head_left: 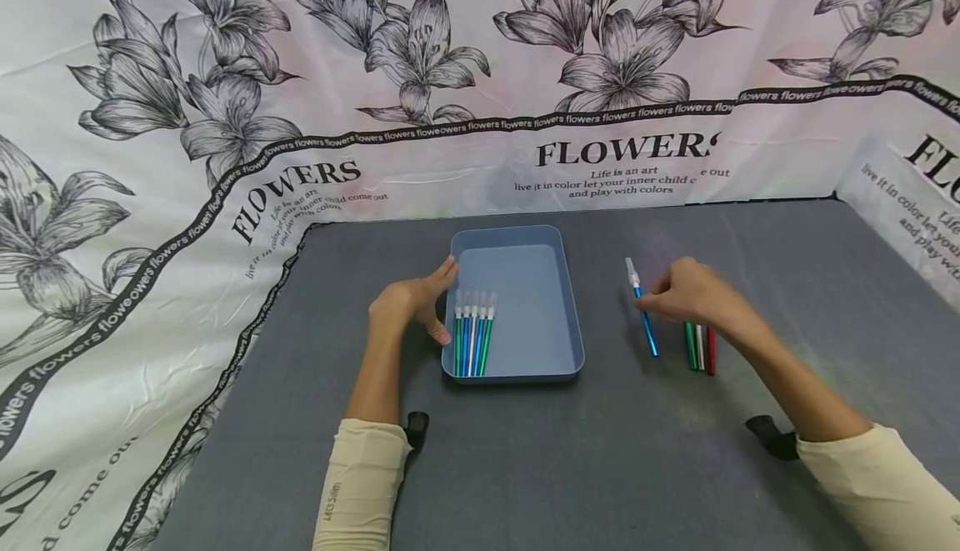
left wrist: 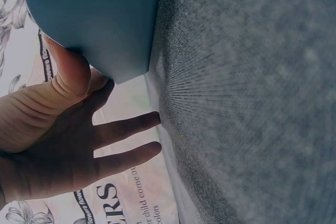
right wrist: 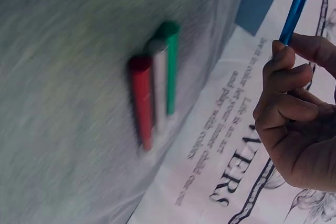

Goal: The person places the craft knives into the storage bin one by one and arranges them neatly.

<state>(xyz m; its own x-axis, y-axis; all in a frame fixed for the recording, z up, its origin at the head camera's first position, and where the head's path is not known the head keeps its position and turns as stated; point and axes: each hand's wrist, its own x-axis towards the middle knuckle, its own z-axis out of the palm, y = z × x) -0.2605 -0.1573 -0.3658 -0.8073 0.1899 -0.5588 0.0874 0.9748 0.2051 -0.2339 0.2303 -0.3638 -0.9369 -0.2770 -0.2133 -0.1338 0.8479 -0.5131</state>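
My right hand (head_left: 692, 291) pinches a blue craft knife (head_left: 647, 330) with a clear cap, held to the right of the tray. In the right wrist view its blue metallic end sticks up from my thumb and fingertips. Below that hand lie a green knife (head_left: 690, 346), a silver knife (head_left: 701, 348) and a red knife (head_left: 711, 353), side by side. My left hand (head_left: 411, 299) rests spread against the left side of a blue-grey tray (head_left: 517, 235), its fingers mostly straight. Several capped green, blue and silver knives (head_left: 474, 343) lie in a row inside the tray's left front.
A dark grey cloth (head_left: 525, 468) covers the table. White fabric with printed flowers and lettering (head_left: 622, 167) rises behind and along the left side. Black wrist straps (head_left: 417, 428) stick out near both cream sleeves.
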